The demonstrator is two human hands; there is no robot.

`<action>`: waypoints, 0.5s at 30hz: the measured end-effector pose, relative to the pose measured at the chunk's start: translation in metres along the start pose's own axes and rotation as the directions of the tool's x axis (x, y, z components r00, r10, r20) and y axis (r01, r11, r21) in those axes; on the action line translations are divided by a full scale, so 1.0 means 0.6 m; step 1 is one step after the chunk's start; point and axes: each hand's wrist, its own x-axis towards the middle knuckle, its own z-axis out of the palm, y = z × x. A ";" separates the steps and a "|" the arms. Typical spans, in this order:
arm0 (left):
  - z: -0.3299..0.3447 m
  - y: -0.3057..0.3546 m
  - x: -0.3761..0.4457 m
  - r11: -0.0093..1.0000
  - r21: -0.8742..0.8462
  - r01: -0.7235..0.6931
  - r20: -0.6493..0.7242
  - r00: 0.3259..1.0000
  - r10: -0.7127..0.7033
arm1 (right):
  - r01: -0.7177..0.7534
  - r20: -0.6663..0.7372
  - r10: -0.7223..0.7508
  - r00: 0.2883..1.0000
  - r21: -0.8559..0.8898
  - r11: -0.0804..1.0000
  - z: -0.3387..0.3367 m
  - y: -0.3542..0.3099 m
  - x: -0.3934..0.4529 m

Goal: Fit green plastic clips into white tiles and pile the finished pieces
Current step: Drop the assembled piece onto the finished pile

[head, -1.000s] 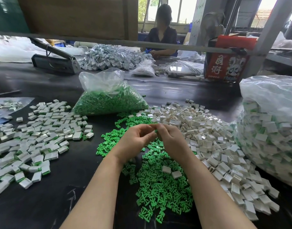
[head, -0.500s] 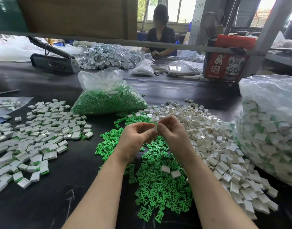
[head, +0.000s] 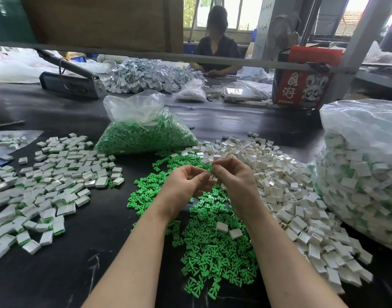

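Observation:
My left hand [head: 186, 183] and my right hand [head: 232, 176] meet fingertip to fingertip above the table, both pinching one small white tile [head: 209, 174]; any clip in it is hidden by my fingers. Below them lies a heap of loose green clips [head: 212, 241] with two white tiles on top. A large spread of empty white tiles [head: 297, 196] lies to the right. Finished white tiles with green edges [head: 46, 185] are piled on the left.
A clear bag of green clips [head: 144, 132] stands behind my hands. A big clear bag of finished pieces [head: 363, 174] fills the right edge. Farther back are a grey sealing machine [head: 73, 81], a red carton [head: 301, 85] and a seated person [head: 217, 52] working.
My joined hands have risen slightly and shifted a little to the right, still pressed together on the tile. The piles have not moved.

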 end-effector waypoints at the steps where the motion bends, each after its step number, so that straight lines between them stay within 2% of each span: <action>1: 0.000 0.000 -0.001 0.998 0.067 0.000 0.027 1.000 -0.001 | 0.001 0.002 -0.001 1.000 -0.001 1.000 -0.001 0.000 0.000; 3: 0.000 0.001 -0.003 0.988 0.153 -0.035 0.067 0.997 0.025 | 0.004 0.012 -0.004 1.000 -0.023 1.000 -0.004 0.001 0.001; 9: -0.005 -0.004 -0.004 0.970 0.208 -0.124 0.047 0.992 0.117 | 0.047 0.077 -0.029 0.997 -0.246 0.968 -0.014 0.003 0.003; 15: -0.002 -0.010 0.000 0.944 0.308 -0.116 0.156 0.985 0.070 | -0.037 0.067 0.051 0.996 -0.200 0.979 -0.012 0.006 0.007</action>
